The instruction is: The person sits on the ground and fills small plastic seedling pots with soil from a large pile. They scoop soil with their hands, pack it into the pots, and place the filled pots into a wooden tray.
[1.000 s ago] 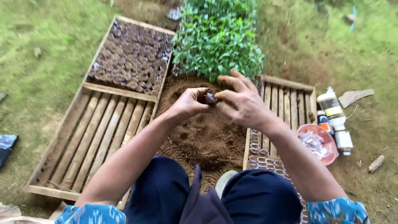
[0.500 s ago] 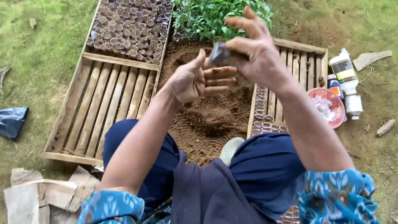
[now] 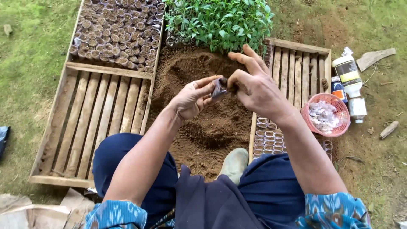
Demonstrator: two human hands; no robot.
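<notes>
**Over the soil heap: both hands on one small seedling bag**

Above the mound of brown soil (image 3: 207, 123), I see the left hand (image 3: 193, 98) and the right hand (image 3: 254, 87) meeting on a small dark plastic bag (image 3: 219, 88). The left grip is half open, palm turned up, its fingertips touching the bag's near side. The right grip pinches the bag's other side between thumb and forefinger, with the remaining fingers fanned out above. The bag hangs in the air between the two hands, clear of the soil.

To the left lies a slatted wooden tray (image 3: 106, 110); its far section is packed with filled soil pots (image 3: 121, 29), its near section bare. Green seedlings (image 3: 220, 21) stand at the far edge of the heap. A second wooden tray (image 3: 301, 63) lies to the right, with rows of empty clear bags (image 3: 267, 138) at its near end. Just beside it sits a pink basket (image 3: 326, 114) holding more clear bags, with a white bottle (image 3: 347, 70) next to it on the ground. A pale shoe (image 3: 233, 163) rests at the heap's near edge.
</notes>
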